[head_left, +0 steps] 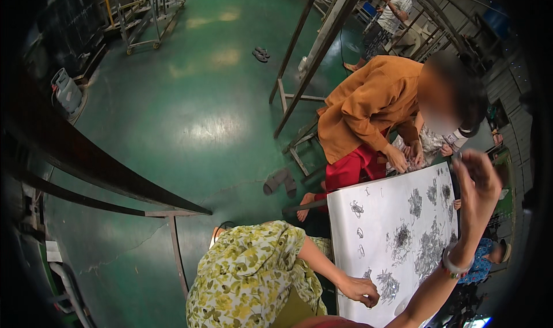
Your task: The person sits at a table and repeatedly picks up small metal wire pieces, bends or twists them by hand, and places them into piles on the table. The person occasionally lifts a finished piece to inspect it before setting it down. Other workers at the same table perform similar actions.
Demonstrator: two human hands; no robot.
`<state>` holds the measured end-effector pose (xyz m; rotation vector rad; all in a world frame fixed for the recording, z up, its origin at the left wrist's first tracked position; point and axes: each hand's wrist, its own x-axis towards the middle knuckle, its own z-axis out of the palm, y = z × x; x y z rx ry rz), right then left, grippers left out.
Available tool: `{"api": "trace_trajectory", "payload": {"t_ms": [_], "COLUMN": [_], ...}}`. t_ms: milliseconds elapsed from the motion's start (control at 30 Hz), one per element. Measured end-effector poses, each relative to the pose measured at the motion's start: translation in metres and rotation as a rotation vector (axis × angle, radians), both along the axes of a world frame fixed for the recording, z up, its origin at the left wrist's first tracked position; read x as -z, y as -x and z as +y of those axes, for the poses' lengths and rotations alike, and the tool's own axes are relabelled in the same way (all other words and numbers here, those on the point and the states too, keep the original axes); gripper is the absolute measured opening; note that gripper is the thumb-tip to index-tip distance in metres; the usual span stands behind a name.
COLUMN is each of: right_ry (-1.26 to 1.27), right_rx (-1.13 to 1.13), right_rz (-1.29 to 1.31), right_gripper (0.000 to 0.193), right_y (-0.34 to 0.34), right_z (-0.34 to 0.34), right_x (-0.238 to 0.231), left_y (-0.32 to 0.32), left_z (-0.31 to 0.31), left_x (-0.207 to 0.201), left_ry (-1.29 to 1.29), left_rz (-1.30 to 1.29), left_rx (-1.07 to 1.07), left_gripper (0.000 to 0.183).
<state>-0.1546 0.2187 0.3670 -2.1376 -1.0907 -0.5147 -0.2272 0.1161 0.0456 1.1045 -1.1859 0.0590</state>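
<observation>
A white-covered table [377, 212] carries several heaps of small, thin grey pieces, too small to name. Low over its near left side, my left hand [358, 291] has its fingers bent down and closed, beside a small heap [388, 286]; whatever they pinch is hidden. My right hand [479, 178] is raised above the right edge, wrist bent, thumb and fingertips drawn together. A tiny thing may be between them, but I cannot make it out. Bracelets [455, 264] circle that wrist. A larger heap [430, 249] lies left of my right forearm.
A person in an orange-brown top [377, 94] sits at the far edge, hands at the table. Further people sit beyond. A metal frame [299, 68] stands behind. Slippers [280, 183] and a gas cylinder [68, 91] stand on the green floor [213, 126].
</observation>
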Motion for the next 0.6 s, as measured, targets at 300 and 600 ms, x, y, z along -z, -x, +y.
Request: {"api": "trace_trajectory", "payload": {"t_ms": [300, 600], "right_ry": [-0.507, 0.022], "right_rx": [0.622, 0.713], "right_rz": [0.554, 0.230], "right_gripper": [0.015, 0.026], "right_y": [0.083, 0.195], "right_z": [-0.248, -0.300], "right_x": [0.140, 0.215], "left_y": [0.014, 0.005], "left_z": [-0.015, -0.017], "left_x": [-0.006, -0.025], "left_ry": [0.042, -0.049], "left_rz": [0.182, 0.372], "left_rx": [0.109, 0.190], "left_gripper": [0.011, 0.013]}}
